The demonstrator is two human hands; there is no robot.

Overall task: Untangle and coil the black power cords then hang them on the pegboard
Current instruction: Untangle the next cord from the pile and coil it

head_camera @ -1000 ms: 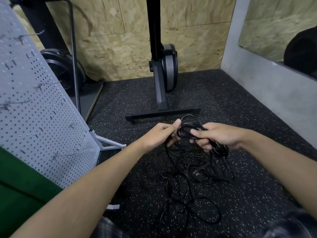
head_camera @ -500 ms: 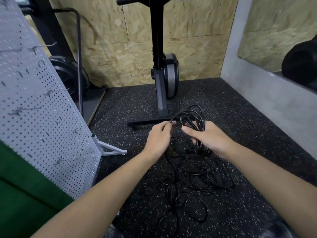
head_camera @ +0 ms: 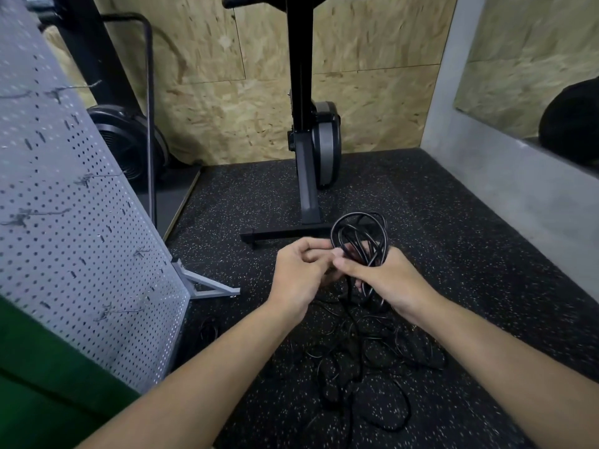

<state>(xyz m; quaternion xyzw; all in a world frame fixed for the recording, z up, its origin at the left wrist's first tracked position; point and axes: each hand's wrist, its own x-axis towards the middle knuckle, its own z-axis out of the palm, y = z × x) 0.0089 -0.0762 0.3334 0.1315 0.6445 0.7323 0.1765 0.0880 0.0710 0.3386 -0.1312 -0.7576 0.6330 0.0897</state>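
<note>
One green cloth (head_camera: 48, 400) filled the lower left corner. Just right of it stood one grey pegboard (head_camera: 81, 241), tilted, with about six wire hooks on it, blurred, none carrying a cord. One grey foot (head_camera: 207, 286) of the pegboard stuck out on the floor (head_camera: 453, 241), which was black rubber with pale specks. Behind the pegboard were one round black fan wheel (head_camera: 126, 140) and one bent black tube (head_camera: 149, 124).

Two bare arms reached in from below. The left hand (head_camera: 301, 273) had its fingers curled, and its fingertips pinched at the left edge of one coil (head_camera: 359, 234) of black cord. Which strand it pinched could not be made out. The two hands touched at the thumbs.

Behind the hands, one black exercise machine (head_camera: 304, 131) stood upright against the chipboard wall, its one crossbar foot flat on the floor.

The right hand (head_camera: 385, 277) was clenched around the lower part of the coil, with cord running through the fist. Several loops stood up above its fingers. The loops overlapped, so no exact count was possible.

Below both hands, one tangle (head_camera: 366, 361) of black cords lay on the floor between the forearms. Strands rose from it to the hands. The number of separate cords in the tangle could not be told.

At far right, one grey wall carried one mirror (head_camera: 534, 59).
</note>
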